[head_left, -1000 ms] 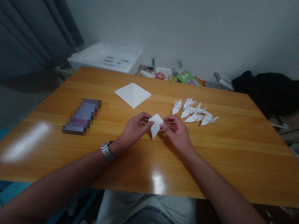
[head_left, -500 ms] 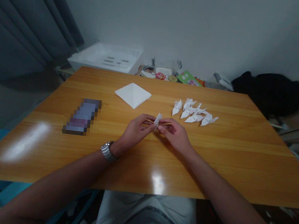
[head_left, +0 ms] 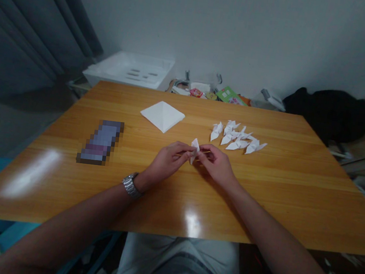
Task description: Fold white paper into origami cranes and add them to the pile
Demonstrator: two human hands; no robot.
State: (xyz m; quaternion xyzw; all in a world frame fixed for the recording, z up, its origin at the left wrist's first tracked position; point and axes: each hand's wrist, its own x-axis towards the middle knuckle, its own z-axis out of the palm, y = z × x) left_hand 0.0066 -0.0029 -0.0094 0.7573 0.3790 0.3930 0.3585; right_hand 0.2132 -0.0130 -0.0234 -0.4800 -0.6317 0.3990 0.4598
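Observation:
My left hand [head_left: 167,161] and my right hand [head_left: 218,164] meet over the middle of the wooden table [head_left: 287,197]. Both pinch a small white folded paper piece [head_left: 195,149] that stands narrow between the fingertips. A silver watch [head_left: 130,185] sits on my left wrist. A cluster of several finished white paper cranes [head_left: 238,137] lies just beyond my right hand. A stack of white square paper [head_left: 162,115] lies farther back, ahead of my left hand.
A blurred dark rectangular object [head_left: 100,142] lies on the table's left part. Behind the table are a white plastic box [head_left: 130,70], coloured clutter [head_left: 214,93] and a black bag [head_left: 328,110]. A grey curtain [head_left: 26,27] hangs at left.
The paper went from a wide flat kite shape to a narrow folded piece. Both hands drew closer together and stayed over the same spot on the table.

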